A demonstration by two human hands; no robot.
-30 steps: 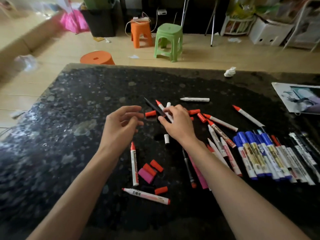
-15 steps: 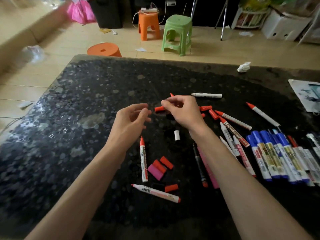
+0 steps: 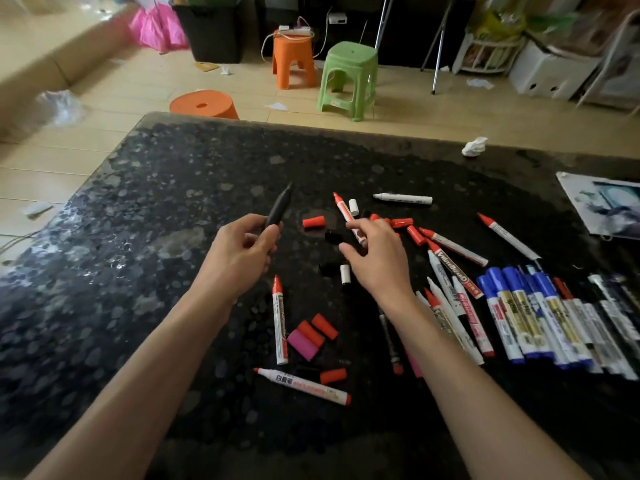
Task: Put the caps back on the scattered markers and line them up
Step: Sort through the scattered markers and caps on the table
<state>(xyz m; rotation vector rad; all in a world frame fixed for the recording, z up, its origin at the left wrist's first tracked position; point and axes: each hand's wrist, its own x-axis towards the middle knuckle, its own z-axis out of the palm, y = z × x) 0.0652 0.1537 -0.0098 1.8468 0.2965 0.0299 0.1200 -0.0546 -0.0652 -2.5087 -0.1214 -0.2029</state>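
Nearest, below both wrists, uncapped red markers [image 3: 280,320] and loose red caps [image 3: 323,326] lie on the dark table [image 3: 138,237]. The left hand [image 3: 239,251] pinches a black marker [image 3: 278,207]. The right hand [image 3: 377,261] curls over a red-tipped marker [image 3: 343,207]; I cannot tell if it grips. Beyond lies a white marker [image 3: 403,198].

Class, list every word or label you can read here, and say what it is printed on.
"WHITEBOARD": slanted red marker, right of the right hand.
"白板笔": nearest marker.
Labels on the blue-capped markers and the rest: too blurred to read.
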